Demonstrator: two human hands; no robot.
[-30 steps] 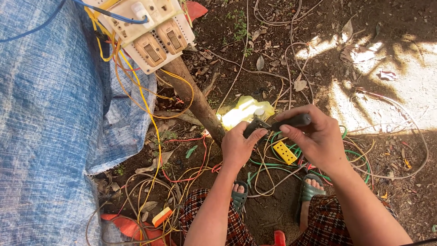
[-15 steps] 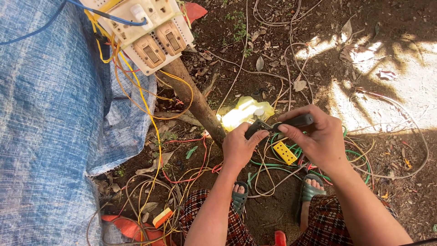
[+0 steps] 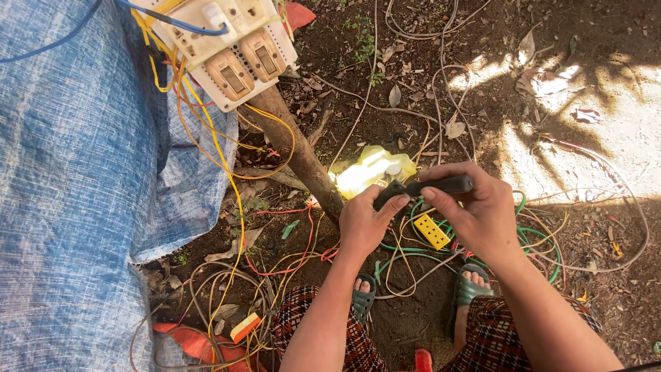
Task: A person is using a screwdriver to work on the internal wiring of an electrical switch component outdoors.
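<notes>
Dark, long-handled plastic tool [image 3: 430, 187] gripped at both ends above tangled coloured wires [image 3: 413, 251] on the soil: left hand [image 3: 365, 224] pinching its tip, right hand [image 3: 475, 213] wrapped round the handle. No wire joined; apparently early.

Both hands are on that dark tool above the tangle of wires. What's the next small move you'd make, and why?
Probably steady the dark tool before working it: the left hand pinches only its near end, while the right hand grips the handle. It hangs in the air over the yellow connector block and loose green wires, touching neither, so I'd lower it toward them slowly.
</notes>
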